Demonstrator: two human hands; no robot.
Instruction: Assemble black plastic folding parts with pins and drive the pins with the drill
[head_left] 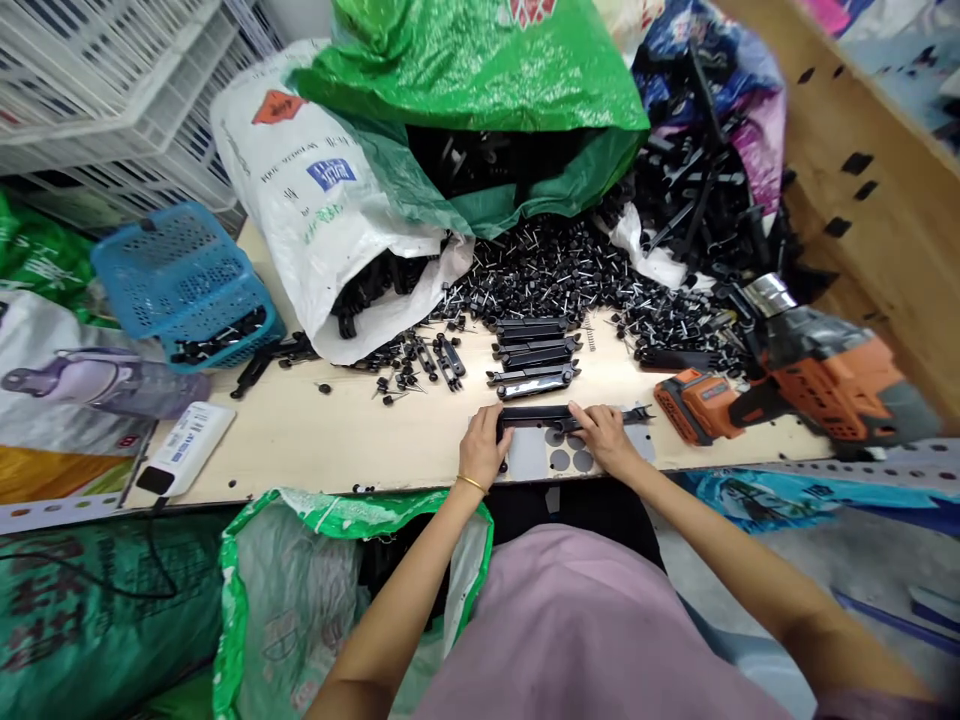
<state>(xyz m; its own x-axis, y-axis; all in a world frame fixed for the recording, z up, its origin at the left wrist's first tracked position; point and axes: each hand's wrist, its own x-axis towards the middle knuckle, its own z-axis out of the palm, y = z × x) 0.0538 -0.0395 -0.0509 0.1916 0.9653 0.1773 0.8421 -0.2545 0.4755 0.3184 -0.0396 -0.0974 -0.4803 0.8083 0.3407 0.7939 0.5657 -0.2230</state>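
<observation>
At the table's front edge, my left hand [484,447] grips the left end of a long black plastic bar [536,413]. My right hand [604,440] has its fingers closed at the bar's right end, where a thin piece with a forked tip [637,413] sticks out. Beneath the hands lies a grey plate with round marks [531,455]. Just beyond, several similar black bars [534,355] lie in a row. A heap of small black-headed pins [540,270] spreads behind them.
To the right lies an orange cordless power tool [840,375]. A blue basket [176,270], a purple bottle [112,385] and a white power strip [193,440] are on the left. White [322,200] and green [487,60] sacks stand behind; an open green-rimmed bag [300,560] hangs below the edge.
</observation>
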